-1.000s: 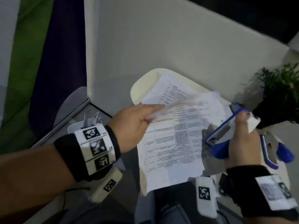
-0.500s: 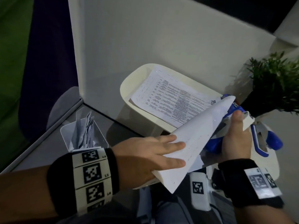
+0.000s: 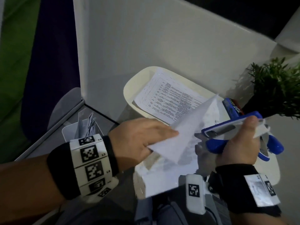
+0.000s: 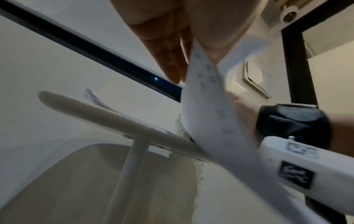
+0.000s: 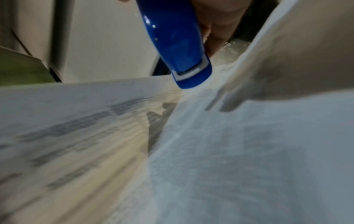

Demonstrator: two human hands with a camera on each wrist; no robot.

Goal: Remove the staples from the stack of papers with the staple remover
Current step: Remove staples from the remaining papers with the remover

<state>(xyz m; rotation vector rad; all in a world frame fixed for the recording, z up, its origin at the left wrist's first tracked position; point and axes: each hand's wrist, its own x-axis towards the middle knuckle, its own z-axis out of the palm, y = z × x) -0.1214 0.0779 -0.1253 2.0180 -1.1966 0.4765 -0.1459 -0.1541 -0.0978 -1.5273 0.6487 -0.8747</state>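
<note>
My left hand (image 3: 159, 135) pinches a folded-over white sheet (image 3: 183, 133) from the paper stack (image 3: 164, 174), lifting it above the stack's lower pages. In the left wrist view the sheet (image 4: 210, 115) curves down from my fingers (image 4: 170, 50). My right hand (image 3: 241, 140) grips the blue and white staple remover (image 3: 227, 129) together with a torn corner of the stack. The remover's blue body (image 5: 178, 50) points down at the papers (image 5: 249, 151). One printed sheet (image 3: 170, 98) lies flat on the small white table (image 3: 131, 88).
A potted plant (image 3: 279, 90) stands at the right, close behind my right hand. Another blue tool (image 3: 231, 108) and blue-handled scissors (image 3: 271, 146) lie on the table. A clear bin of paper scraps (image 3: 82, 129) sits at the left, below a white wall panel (image 3: 146, 46).
My left hand took a sheet off the printed pages, folded it back toward me, and now holds it nearer my right hand. The right hand kept its grip on the remover.
</note>
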